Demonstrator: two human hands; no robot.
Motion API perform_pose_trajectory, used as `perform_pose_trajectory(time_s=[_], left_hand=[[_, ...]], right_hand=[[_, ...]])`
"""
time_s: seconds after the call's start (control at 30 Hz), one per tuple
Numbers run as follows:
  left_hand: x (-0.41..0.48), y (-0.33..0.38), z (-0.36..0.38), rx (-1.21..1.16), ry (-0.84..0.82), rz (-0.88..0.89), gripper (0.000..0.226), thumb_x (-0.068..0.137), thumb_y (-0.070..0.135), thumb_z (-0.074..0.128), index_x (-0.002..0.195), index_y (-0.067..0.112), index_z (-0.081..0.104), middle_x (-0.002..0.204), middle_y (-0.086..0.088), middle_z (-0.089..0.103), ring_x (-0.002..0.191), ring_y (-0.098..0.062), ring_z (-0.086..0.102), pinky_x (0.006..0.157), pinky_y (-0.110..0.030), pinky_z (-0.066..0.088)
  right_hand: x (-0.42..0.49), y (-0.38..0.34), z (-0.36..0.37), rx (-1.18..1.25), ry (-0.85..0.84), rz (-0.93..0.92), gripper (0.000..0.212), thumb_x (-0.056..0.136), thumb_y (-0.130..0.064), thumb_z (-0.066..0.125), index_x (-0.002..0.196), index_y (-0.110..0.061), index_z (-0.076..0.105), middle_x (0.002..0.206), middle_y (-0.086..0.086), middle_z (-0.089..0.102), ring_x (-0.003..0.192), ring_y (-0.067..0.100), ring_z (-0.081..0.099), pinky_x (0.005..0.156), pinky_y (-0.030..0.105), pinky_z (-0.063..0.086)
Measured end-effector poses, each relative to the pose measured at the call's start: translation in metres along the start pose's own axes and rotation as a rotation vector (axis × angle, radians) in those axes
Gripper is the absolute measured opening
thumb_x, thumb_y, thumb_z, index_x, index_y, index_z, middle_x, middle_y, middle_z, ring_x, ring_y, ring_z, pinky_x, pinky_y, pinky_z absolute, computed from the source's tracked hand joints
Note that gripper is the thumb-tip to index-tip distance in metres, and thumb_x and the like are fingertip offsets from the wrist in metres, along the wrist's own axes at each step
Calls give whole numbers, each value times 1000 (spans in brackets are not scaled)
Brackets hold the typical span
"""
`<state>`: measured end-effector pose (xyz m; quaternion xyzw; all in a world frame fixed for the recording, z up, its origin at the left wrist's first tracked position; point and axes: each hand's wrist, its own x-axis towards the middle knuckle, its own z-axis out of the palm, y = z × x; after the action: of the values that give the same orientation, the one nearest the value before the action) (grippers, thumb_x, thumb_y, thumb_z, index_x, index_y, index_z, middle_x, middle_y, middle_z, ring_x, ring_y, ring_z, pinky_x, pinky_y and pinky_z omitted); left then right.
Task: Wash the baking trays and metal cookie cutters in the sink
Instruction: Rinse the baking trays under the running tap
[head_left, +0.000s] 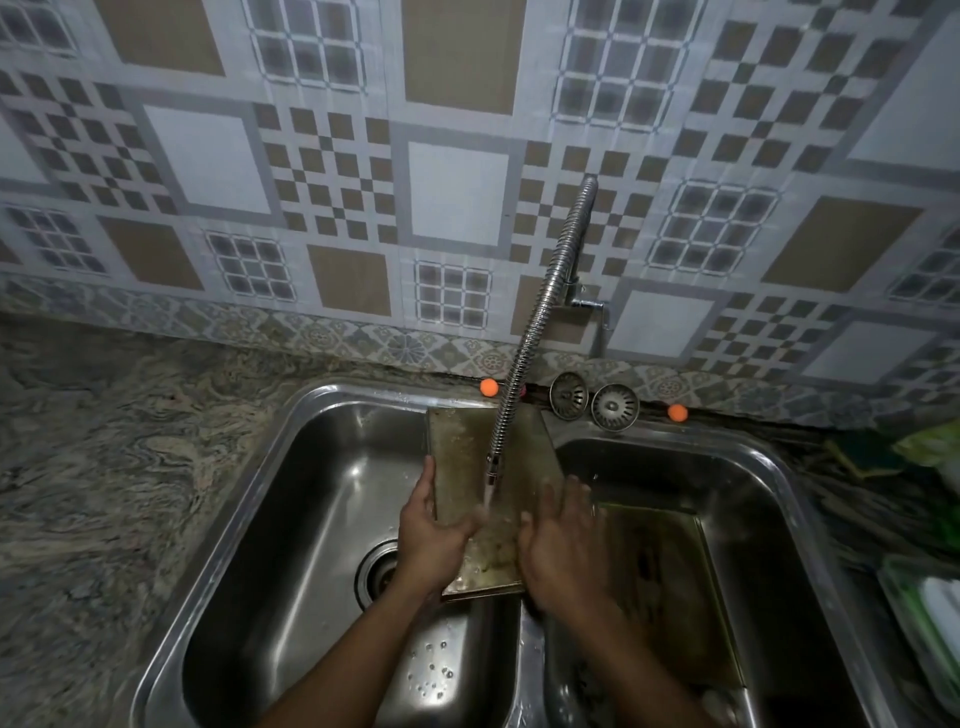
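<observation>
A rectangular metal baking tray (467, 457) lies tilted over the divider of the double steel sink (291, 447), wet and stained. Water runs from the flexible tap's nozzle (492, 467) onto its middle. My left hand (431, 535) grips the tray's left edge, thumb on top. My right hand (563, 540) rests flat on the tray's right side with fingers spread. A second baking tray (670, 587) lies in the right basin, partly under my right arm. No cookie cutters are visible.
The left basin's drain (378, 574) sits near my left wrist. Two metal sink strainers (592, 400) stand on the back rim, with orange balls (489, 387) on either side. Marbled counter spreads to the left. A plastic container (924, 618) and green items lie at the right.
</observation>
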<state>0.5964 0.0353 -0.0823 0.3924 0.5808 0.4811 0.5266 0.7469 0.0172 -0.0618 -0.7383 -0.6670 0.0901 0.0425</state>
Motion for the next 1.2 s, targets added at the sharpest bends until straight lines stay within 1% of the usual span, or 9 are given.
perform_pose_trajectory(time_s=[0.13,0.3,0.53,0.6,0.7,0.83,0.97,1.1,1.2], left_hand=[[0,-1,4,-52,53,2,79,86,1,71,152,20,31,146,3,47,122,4,51,98,-10,43],[-1,-3,8,0,65,35,64,95,9,60,151,21,33,151,2,43,138,-10,42,117,-38,34],[12,8,-6,-129,170,-27,48,102,7,45,148,19,39,135,-4,59,120,-15,60,103,-28,47],[14,6,-14,-113,210,-25,48,102,7,45,148,18,39,135,-1,58,120,-13,59,98,-17,46],[12,-2,-17,-101,192,-36,50,102,11,48,149,22,38,149,1,47,134,-13,47,114,-34,38],[1,-4,-13,-52,178,-56,49,103,13,46,150,19,37,150,-1,45,137,-15,44,117,-36,33],[1,-8,-18,284,83,-27,52,100,31,52,150,26,39,142,0,54,128,-19,53,109,-39,43],[4,-13,-19,495,-5,-2,72,79,67,51,140,29,53,138,-7,54,128,-24,52,108,-43,43],[-7,12,-13,278,-82,40,82,72,77,53,140,31,52,137,2,59,126,-12,54,109,-41,44]], right_hand=[[-25,-13,9,-19,-23,-451,54,93,-33,36,145,-19,41,148,2,46,141,19,36,113,41,20],[23,-12,-6,91,-128,-120,61,101,-46,15,156,-20,5,163,-4,-3,150,18,-7,121,44,0],[17,-65,-3,114,-43,-465,62,94,-40,12,152,-25,28,160,-3,20,147,23,24,119,48,12],[9,-48,2,88,-32,-421,59,96,-46,15,151,-30,29,160,-4,21,147,19,21,119,45,13],[0,-6,-1,147,-10,-129,64,98,-60,22,152,-27,25,160,-4,16,149,21,13,118,43,11],[0,18,-20,1051,-205,329,46,98,-31,53,138,-10,47,121,2,64,111,18,61,96,30,47],[-9,9,-18,1566,-215,376,21,98,-16,51,115,-11,62,102,14,73,95,31,70,88,49,55],[-17,-17,-4,1276,-50,156,25,97,-14,53,114,-30,61,114,0,68,107,17,65,97,45,51],[-30,-35,-4,1028,26,-111,40,98,-11,48,133,-31,50,125,-17,59,115,-10,53,98,15,43]])
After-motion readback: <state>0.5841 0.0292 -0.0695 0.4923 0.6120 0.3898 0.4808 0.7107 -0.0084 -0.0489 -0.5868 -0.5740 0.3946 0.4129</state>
